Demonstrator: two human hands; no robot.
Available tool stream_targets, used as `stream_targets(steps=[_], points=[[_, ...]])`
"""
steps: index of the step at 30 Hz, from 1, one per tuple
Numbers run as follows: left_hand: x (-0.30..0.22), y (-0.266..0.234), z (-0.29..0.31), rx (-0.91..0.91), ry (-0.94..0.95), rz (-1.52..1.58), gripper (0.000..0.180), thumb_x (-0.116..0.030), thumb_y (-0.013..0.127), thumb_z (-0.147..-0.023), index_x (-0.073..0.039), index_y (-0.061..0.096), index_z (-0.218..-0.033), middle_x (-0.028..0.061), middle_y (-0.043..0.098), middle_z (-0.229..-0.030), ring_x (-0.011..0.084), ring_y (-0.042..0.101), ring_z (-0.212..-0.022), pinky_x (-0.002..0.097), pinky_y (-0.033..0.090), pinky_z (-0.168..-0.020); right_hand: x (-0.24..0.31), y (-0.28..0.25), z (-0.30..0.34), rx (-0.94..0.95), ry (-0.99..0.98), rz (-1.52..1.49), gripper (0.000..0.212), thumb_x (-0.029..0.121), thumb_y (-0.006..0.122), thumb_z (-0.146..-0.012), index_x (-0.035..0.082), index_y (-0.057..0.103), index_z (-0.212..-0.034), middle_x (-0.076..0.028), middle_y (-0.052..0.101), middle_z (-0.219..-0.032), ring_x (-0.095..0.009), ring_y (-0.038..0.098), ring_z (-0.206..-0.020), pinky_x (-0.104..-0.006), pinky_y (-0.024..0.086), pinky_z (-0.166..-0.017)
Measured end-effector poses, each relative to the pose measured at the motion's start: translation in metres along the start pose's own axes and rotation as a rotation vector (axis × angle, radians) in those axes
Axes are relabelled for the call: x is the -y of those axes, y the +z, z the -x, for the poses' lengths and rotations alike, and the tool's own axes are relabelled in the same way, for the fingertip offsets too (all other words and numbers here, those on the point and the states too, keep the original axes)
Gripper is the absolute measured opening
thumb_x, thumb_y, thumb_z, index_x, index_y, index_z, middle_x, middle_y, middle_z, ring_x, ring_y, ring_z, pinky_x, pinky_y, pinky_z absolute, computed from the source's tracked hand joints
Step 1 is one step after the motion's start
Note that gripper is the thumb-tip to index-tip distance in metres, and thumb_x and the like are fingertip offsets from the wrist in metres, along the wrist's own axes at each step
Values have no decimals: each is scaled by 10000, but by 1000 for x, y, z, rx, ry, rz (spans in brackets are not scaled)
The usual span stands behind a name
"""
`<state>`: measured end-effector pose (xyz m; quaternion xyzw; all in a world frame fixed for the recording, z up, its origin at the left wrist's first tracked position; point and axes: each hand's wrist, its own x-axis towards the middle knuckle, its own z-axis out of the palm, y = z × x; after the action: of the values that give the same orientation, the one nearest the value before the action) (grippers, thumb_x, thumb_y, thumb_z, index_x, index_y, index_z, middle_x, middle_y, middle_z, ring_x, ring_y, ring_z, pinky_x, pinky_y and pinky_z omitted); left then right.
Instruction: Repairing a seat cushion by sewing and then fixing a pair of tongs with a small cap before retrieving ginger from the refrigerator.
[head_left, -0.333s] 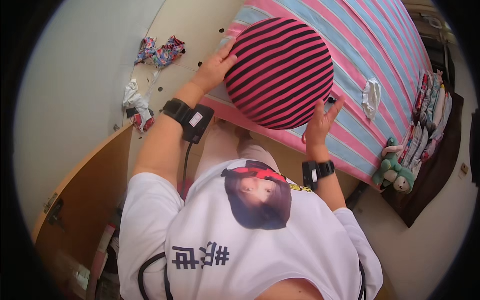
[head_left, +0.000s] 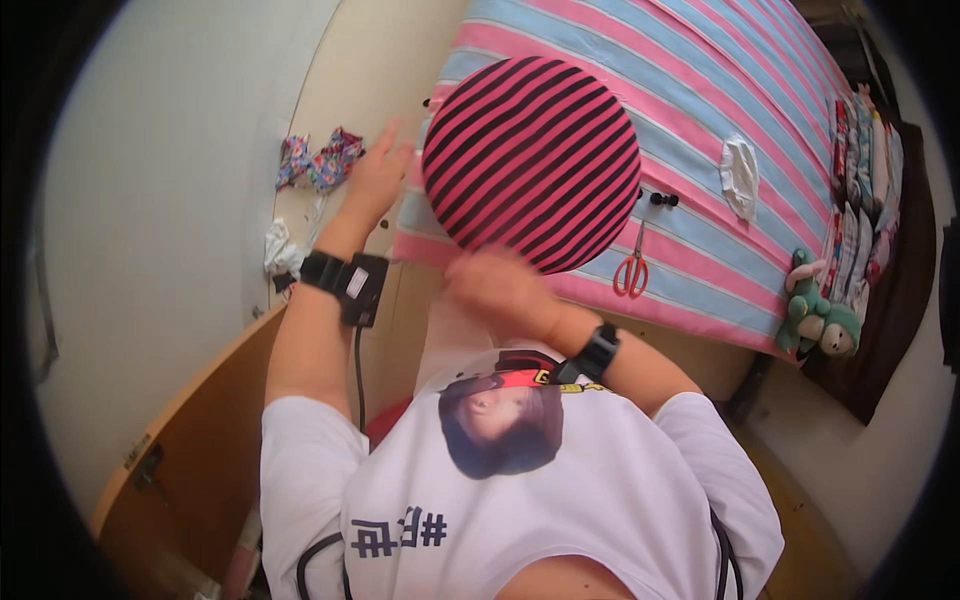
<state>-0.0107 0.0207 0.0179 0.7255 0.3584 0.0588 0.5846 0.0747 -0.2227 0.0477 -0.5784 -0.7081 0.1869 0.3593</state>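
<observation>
A round, pink-and-black striped cushion-like disc [head_left: 530, 165] lies near the front edge of a striped bed [head_left: 690, 150]. My left hand [head_left: 380, 175] is off the disc's left side, fingers stretched out and nothing in them. Smeared by motion, my right hand [head_left: 497, 292] is at the disc's lower edge, its fingers not readable; I cannot tell whether it touches the disc. Scissors with orange-red handles [head_left: 631, 272] rest on the bed to the disc's right, below small black objects [head_left: 663, 200].
A crumpled white cloth [head_left: 740, 175] lies farther right on the bed. At the bed's right side are a green plush toy [head_left: 822, 318] and a row of folded clothes [head_left: 862, 190]. Patterned fabric [head_left: 322, 162] lies on the floor at left, above an open wooden door [head_left: 190, 440].
Both hands have left the sides of the disc. My right hand has swung left to its lower edge, uncovering the scissors. The disc sits lower and farther left in view.
</observation>
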Motion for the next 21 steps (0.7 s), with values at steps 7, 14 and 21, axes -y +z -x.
stream_targets(steps=[7,14,21], points=[[-40,56,-1,-395,489,-809,614,-433,513,-879,-170,341,-1406,152,287,-1458,351,217,-1355,549,173,-1071,-92,-115,20,-603,766,587,557,441,528,-873,120,446,-1321,-196,359,-1396,-384,291,-1307,-525,226,-1038],[-57,73,-24,-61,375,-1139,671,-581,437,-856,-281,273,-1433,49,158,-1521,349,150,-1379,552,222,-1052,-109,-77,39,-413,941,437,718,569,489,-849,172,303,-1418,-179,209,-1479,-404,207,-1344,-517,227,-1060],[-56,77,-28,-51,426,-1113,689,-580,455,-846,-274,268,-1435,66,184,-1513,364,161,-1371,581,213,-1039,-111,-76,44,-456,899,443,710,499,558,-833,170,311,-1412,-179,220,-1473,-414,230,-1329,-464,284,-1052]])
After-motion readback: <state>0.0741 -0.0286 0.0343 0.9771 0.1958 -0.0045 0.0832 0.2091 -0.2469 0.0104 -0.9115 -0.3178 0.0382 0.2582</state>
